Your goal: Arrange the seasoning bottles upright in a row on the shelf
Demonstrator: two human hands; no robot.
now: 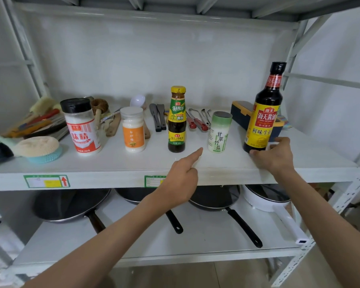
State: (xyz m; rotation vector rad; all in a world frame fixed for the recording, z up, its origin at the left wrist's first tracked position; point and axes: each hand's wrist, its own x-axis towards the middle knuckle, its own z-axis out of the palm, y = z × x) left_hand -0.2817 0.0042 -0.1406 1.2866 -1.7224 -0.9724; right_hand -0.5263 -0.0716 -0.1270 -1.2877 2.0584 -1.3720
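Seasoning bottles (pixel 176 119) stand upright in a row beyond both hands. The right hand (pixel 273 155) touches the dark soy sauce bottle (pixel 264 110) with fingers apart, not clamped. The left hand (pixel 182 179) points, other fingers curled.

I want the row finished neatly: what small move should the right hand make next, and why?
Probably let go of the soy sauce bottle and draw the right hand back: its fingers sit at the bottle's base, and all five bottles already stand upright in a row along the shelf.

Two bare forearms, no sleeves; left hand (pixel 180 179) and right hand (pixel 273 155) ungloved.
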